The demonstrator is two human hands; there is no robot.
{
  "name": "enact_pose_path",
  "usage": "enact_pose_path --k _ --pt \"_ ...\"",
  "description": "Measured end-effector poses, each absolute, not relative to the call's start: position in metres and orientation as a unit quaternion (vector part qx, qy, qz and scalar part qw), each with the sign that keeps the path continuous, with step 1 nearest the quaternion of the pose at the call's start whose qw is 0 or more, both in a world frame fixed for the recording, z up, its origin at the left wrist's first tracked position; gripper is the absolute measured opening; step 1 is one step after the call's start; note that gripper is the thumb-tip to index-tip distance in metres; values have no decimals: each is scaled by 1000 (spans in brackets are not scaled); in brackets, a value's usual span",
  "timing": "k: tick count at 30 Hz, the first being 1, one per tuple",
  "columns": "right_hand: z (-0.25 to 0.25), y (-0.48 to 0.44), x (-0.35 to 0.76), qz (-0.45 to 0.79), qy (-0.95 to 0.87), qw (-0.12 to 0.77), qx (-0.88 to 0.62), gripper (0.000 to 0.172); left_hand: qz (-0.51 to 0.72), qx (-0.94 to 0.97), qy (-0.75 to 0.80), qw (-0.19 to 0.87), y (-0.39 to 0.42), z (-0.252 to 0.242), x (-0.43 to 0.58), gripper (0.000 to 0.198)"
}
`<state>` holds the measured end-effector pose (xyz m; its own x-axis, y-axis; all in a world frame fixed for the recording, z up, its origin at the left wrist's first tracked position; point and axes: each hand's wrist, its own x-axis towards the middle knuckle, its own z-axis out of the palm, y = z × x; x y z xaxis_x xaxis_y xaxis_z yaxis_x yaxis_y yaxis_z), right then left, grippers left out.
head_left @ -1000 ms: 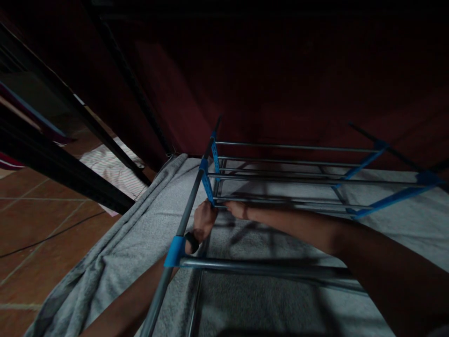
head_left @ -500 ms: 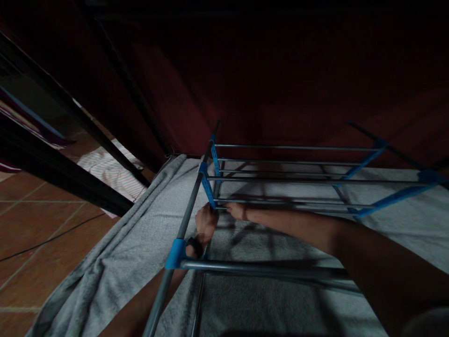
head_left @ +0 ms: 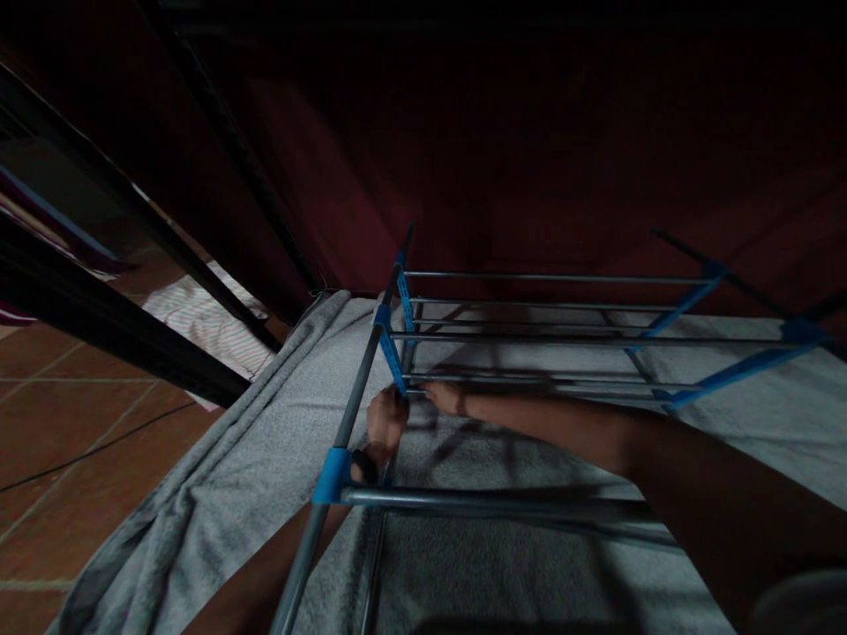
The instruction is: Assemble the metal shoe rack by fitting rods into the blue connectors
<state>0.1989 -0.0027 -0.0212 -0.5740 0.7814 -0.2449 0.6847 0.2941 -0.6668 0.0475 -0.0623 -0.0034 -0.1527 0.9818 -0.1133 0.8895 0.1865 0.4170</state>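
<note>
A rack of grey metal tubes (head_left: pixel 503 501) with blue plastic joints (head_left: pixel 332 476) lies across a grey blanket. My left hand (head_left: pixel 386 418), a dark band at its wrist, is closed around the lower end of a blue slotted side bracket (head_left: pixel 391 357), where a thin tube meets it. Just to the right, my right hand (head_left: pixel 445 397) is closed on that lower metal tube, close to the bracket. Its fingertips are small and dim in the shade. At the rack's right end, another blue bracket (head_left: pixel 734 375) joins the far ends of the tubes.
The grey blanket (head_left: pixel 265 423) spreads under the rack up to a dark red panel (head_left: pixel 529 176). Dark metal posts (head_left: pixel 125 331) stand at the left. Beyond them lie a striped cloth (head_left: pixel 215 326), a brown tiled floor (head_left: pixel 53 441) and a black cable (head_left: pixel 99 448).
Hardly anything differs. My left wrist has shifted very slightly, and the rack's right end sits a touch further left in view. Both hands keep their places at the bracket and tube.
</note>
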Motion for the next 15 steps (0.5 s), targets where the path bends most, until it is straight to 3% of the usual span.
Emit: enact_pose_path --k 3,8,11,15 --pt "-12 -10 205 362 -797 31 -482 34 144 624 745 189 -62 -6 46 24" --pt "19 -40 249 363 -787 36 -497 54 142 639 729 202 -60 -4 42 26" --pt "62 -63 300 378 -812 34 -442 47 120 658 716 201 -56 -3 37 27" --pt "153 -96 382 442 -791 -16 -423 29 107 671 706 198 -50 -7 28 27"
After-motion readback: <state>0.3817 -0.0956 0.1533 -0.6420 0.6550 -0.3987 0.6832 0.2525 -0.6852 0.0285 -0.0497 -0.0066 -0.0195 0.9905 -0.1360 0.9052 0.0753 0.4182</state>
